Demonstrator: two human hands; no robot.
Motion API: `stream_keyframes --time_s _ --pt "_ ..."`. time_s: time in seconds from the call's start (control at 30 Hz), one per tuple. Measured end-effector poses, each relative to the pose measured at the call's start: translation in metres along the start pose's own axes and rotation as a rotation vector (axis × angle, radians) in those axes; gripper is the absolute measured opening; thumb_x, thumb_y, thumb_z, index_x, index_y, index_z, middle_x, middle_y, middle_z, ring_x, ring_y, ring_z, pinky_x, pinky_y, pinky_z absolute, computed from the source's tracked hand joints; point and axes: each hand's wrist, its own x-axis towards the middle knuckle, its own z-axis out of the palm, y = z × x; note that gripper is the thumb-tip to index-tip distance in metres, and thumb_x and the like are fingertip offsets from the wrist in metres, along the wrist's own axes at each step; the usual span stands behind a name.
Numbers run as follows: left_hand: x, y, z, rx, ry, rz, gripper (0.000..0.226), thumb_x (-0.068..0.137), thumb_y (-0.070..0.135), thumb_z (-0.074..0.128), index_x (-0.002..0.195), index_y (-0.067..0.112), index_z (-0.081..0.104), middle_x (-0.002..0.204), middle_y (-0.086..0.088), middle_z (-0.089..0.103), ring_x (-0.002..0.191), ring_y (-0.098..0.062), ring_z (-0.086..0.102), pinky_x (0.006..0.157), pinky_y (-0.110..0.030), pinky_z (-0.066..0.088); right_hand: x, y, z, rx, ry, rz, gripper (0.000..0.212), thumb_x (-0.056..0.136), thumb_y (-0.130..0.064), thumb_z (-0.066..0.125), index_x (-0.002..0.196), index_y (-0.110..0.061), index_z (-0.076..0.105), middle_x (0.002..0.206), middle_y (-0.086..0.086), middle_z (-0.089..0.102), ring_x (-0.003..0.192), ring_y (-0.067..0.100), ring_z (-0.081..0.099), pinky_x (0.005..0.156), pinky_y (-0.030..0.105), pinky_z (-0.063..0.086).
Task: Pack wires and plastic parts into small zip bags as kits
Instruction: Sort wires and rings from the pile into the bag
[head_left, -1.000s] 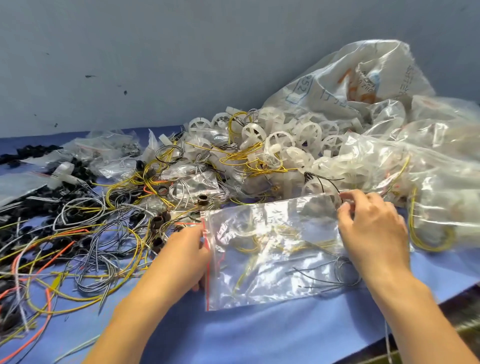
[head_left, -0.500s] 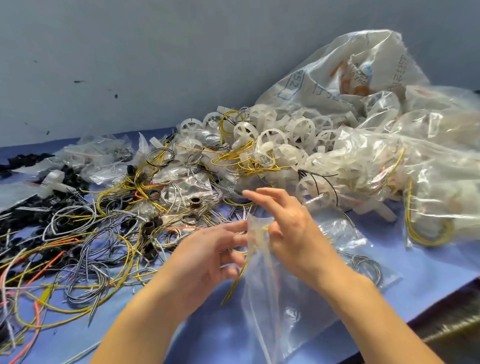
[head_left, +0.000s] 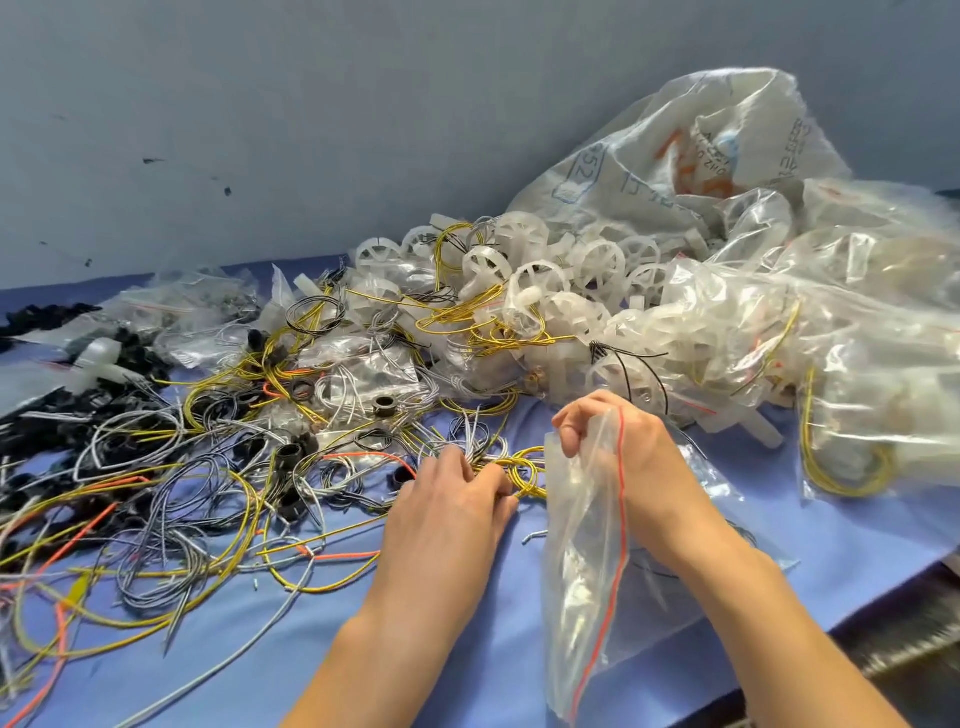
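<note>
My right hand (head_left: 618, 457) pinches the top edge of a clear zip bag (head_left: 587, 571) with a red seal strip, and the bag hangs down toward the table's front edge. Just to its left, my left hand (head_left: 447, 514) has its fingers curled around a coiled yellow wire (head_left: 519, 470) lying on the blue table (head_left: 467, 670). A heap of white plastic wheels (head_left: 540, 291) lies behind the hands.
Loose yellow, grey and orange wires (head_left: 171, 493) sprawl over the left half of the table, mixed with small black rings (head_left: 384, 402). Filled clear bags (head_left: 857, 374) and a large printed sack (head_left: 691, 156) pile up at the right. A grey wall stands behind.
The bag lay flat under both hands a second ago. My right hand lifted it upright by its mouth, and my left hand let go of it and moved onto the yellow wire coil.
</note>
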Motion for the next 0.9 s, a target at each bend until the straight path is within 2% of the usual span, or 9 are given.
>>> stream_keyframes --time_s 0.1,0.17,0.27,0.4,0.47,0.6,0.77,0.83,0.9 --pt "-0.003 -0.003 -0.005 0.043 0.042 0.004 0.02 0.097 0.047 0.047 0.101 0.031 0.059 0.094 0.007 0.042 0.095 -0.017 0.048 0.076 -0.032 0.043 0.0 -0.005 0.003 0.003 0.004 -0.023 0.039 0.078 0.003 0.06 0.06 -0.029 0.048 0.086 0.007 0.063 0.086 0.029 0.063 0.079 0.043 0.048" --pt "-0.005 -0.011 -0.012 -0.05 0.09 -0.015 0.019 0.098 0.041 0.048 0.101 0.026 0.06 0.099 0.006 0.048 0.097 -0.017 0.049 0.082 -0.034 0.044 0.001 -0.011 0.005 0.031 0.008 -0.029 0.025 0.075 -0.01 0.054 0.06 -0.028 0.048 0.086 0.008 0.063 0.085 0.03 0.062 0.078 0.042 0.047" --pt "-0.004 -0.03 -0.03 -0.439 0.225 -0.162 0.015 0.099 0.029 0.053 0.094 0.02 0.063 0.095 0.006 0.057 0.092 -0.014 0.054 0.083 -0.027 0.042 0.002 -0.022 0.011 0.084 0.009 -0.042 0.018 0.07 -0.013 0.052 0.06 -0.028 0.048 0.085 0.007 0.062 0.085 0.029 0.062 0.077 0.041 0.048" --pt "-0.003 -0.053 -0.06 -0.975 0.329 -0.418 0.017 0.098 0.029 0.056 0.092 0.017 0.067 0.086 0.005 0.071 0.077 -0.002 0.062 0.071 -0.014 0.046 0.006 -0.032 0.035 0.075 0.002 -0.118 0.028 0.079 0.004 0.06 0.064 -0.018 0.052 0.083 0.009 0.06 0.08 0.03 0.059 0.074 0.044 0.047" --pt "-0.004 -0.063 -0.069 -1.162 0.373 -0.513 0.018 0.098 0.027 0.056 0.092 0.014 0.068 0.089 0.001 0.073 0.082 -0.009 0.066 0.077 -0.021 0.053 0.009 -0.036 0.047 0.05 -0.011 -0.126 0.024 0.081 0.006 0.06 0.065 -0.01 0.053 0.081 0.009 0.059 0.077 0.03 0.056 0.072 0.045 0.047" --pt "-0.008 -0.088 -0.086 -1.436 0.601 -0.662 0.017 0.102 0.021 0.05 0.089 0.016 0.059 0.083 0.002 0.068 0.078 -0.014 0.069 0.068 -0.024 0.059 0.013 -0.04 0.061 0.044 0.045 -0.083 0.029 0.082 -0.008 0.061 0.062 -0.026 0.048 0.076 0.002 0.057 0.069 0.023 0.054 0.064 0.039 0.043" --pt "-0.017 -0.131 -0.111 -1.606 0.802 -0.762 0.019 0.106 0.022 0.04 0.092 0.02 0.053 0.088 -0.002 0.065 0.076 -0.013 0.072 0.076 -0.026 0.059 0.017 -0.044 0.078 0.016 -0.023 -0.046 0.013 0.087 -0.001 0.056 0.077 -0.006 0.062 0.085 0.008 0.059 0.077 0.028 0.056 0.074 0.045 0.046" --pt "-0.019 -0.139 -0.116 -1.557 0.794 -0.797 0.017 0.105 0.024 0.04 0.093 0.023 0.052 0.093 0.0 0.067 0.081 -0.011 0.071 0.08 -0.024 0.052 0.019 -0.05 0.085 0.005 -0.058 -0.047 0.021 0.089 0.0 0.051 0.089 -0.011 0.069 0.094 0.004 0.061 0.085 0.023 0.058 0.079 0.039 0.046" --pt "-0.019 -0.138 -0.119 -1.482 0.803 -0.788 0.017 0.105 0.027 0.042 0.093 0.026 0.054 0.095 0.004 0.069 0.085 -0.008 0.067 0.079 -0.023 0.045 0.02 -0.057 0.088 0.034 -0.049 -0.039 0.035 0.089 0.002 0.047 0.1 -0.019 0.071 0.101 -0.004 0.064 0.091 0.01 0.057 0.081 0.021 0.043"
